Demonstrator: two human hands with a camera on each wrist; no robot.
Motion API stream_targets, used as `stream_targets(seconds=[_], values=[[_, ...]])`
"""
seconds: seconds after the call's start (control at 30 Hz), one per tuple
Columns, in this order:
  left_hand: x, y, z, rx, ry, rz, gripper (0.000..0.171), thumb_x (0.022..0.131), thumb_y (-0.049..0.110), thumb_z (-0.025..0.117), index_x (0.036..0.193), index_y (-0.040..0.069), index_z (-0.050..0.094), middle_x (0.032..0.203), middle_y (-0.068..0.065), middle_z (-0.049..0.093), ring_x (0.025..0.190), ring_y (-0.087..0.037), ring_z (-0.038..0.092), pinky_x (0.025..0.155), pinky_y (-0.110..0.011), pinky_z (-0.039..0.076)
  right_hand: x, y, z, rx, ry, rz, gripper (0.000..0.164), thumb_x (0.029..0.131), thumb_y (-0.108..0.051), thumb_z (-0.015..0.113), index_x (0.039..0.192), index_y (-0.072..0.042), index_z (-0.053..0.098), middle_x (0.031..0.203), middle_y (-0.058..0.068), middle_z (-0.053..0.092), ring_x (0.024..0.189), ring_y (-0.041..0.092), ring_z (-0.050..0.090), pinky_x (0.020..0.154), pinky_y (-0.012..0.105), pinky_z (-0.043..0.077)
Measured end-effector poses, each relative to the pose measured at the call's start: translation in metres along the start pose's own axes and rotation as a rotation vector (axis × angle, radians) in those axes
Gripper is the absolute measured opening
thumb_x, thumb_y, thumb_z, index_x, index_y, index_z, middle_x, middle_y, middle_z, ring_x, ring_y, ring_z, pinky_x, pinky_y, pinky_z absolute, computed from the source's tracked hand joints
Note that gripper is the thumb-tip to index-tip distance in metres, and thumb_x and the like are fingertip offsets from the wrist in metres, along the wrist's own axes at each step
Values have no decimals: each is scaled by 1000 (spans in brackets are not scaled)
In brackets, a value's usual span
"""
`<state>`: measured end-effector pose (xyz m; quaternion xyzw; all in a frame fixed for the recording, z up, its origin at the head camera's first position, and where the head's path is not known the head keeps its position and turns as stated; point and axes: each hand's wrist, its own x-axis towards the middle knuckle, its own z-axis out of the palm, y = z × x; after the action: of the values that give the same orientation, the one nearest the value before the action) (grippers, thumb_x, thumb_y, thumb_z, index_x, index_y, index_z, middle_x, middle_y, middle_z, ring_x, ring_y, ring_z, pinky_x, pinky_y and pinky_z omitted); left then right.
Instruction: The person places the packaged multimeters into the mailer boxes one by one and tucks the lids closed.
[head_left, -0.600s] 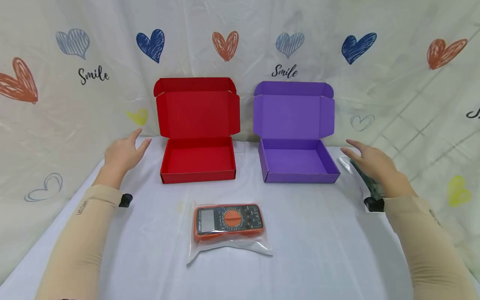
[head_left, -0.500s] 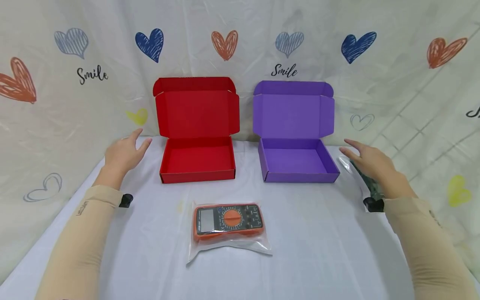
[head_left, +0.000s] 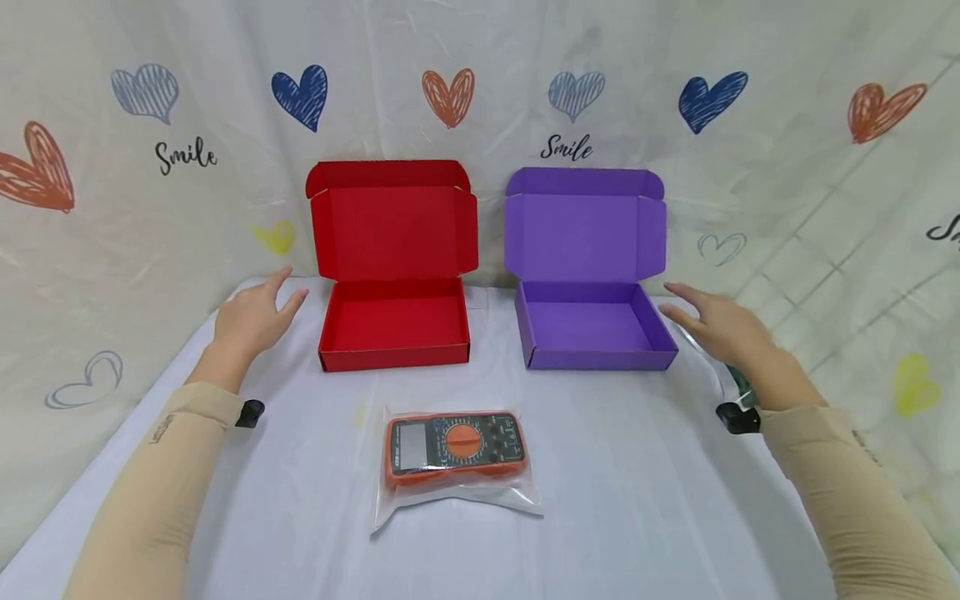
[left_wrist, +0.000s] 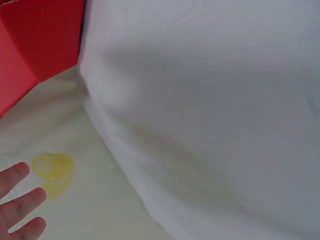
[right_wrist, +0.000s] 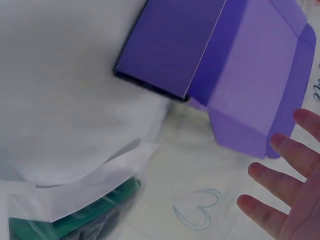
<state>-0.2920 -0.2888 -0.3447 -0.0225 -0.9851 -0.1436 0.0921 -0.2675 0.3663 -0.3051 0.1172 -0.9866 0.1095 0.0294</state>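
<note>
My left hand (head_left: 251, 321) hovers left of a red cardboard box (head_left: 395, 358), fingers spread and holding nothing. The red box stands with its lid raised against the backdrop. To its right is a purple cardboard box (head_left: 600, 358), also with the lid up. Beside that one my right hand (head_left: 720, 329) reaches with extended fingers and nothing in its grasp. Below the right hand lies a clear bag with a green item (right_wrist: 90, 210), mostly hidden by hand and wrist in the head view. An orange and black multimeter (head_left: 457, 446) in a clear plastic bag lies at front centre.
A white cloth (head_left: 615, 500) covers the table. Behind it hangs a pale curtain (head_left: 510, 50) printed with hearts and "Smile", close behind both raised lids. Black wrist cameras sit at both cuffs.
My right hand has shifted left toward the purple box, covering more of the green item's bag. The left hand has moved slightly right. The whole head view has shifted a little. Boxes and multimeter stay put.
</note>
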Motion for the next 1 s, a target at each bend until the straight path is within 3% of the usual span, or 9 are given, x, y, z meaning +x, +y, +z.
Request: stream_targets(seconds=[0.63, 1.0], values=[[-6, 6, 5, -48, -21, 26, 79, 104, 65, 29, 163, 14, 25, 150, -35, 42, 131, -55, 44, 89, -69, 47, -4, -41, 7, 3, -25, -97, 66, 109, -53, 39, 160, -11, 34, 161, 24, 33, 139, 55, 37, 105, 72, 33], [-6, 11, 8, -54, -26, 50, 76, 105, 63, 32, 163, 14, 26, 150, -34, 43, 132, -53, 45, 93, -70, 45, -5, -65, 14, 39, -23, -196, 62, 109, -45, 48, 158, -9, 39, 162, 22, 34, 142, 51, 36, 109, 68, 33]])
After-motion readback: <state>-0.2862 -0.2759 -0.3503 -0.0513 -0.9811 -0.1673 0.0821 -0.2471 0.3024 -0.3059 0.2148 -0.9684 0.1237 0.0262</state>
